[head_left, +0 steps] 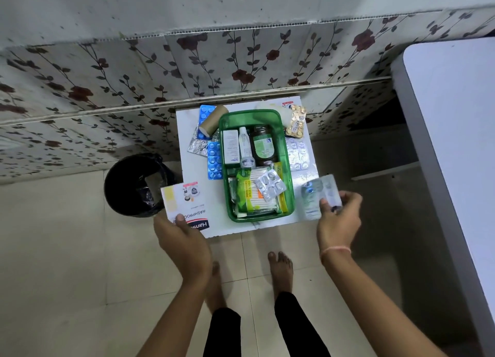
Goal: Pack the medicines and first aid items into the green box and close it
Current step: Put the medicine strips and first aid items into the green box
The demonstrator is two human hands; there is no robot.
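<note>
the green box (284,153) is seen open on a small white table (267,226), set against a floral-tiled wall. inside it, at the far end, a white carton (231,146), a slim white bottle (244,147) and a dark brown bottle (263,145) are laid side by side; at the near end a pack of cotton swabs (250,193) is topped by a silver blister strip (270,184). blue blister strips (214,159) and a tan bandage roll (213,122) are left on the table to the left of the box, and gold and silver strips (296,120) to its right. a white plaster box (184,205) is gripped at its near edge by the left hand (182,242), thumb on top. a blurred clear packet (320,196) is pinched between the fingers of the right hand (338,222), just right of the box. a black bin (135,186) is seen on the floor beside the table.
</note>
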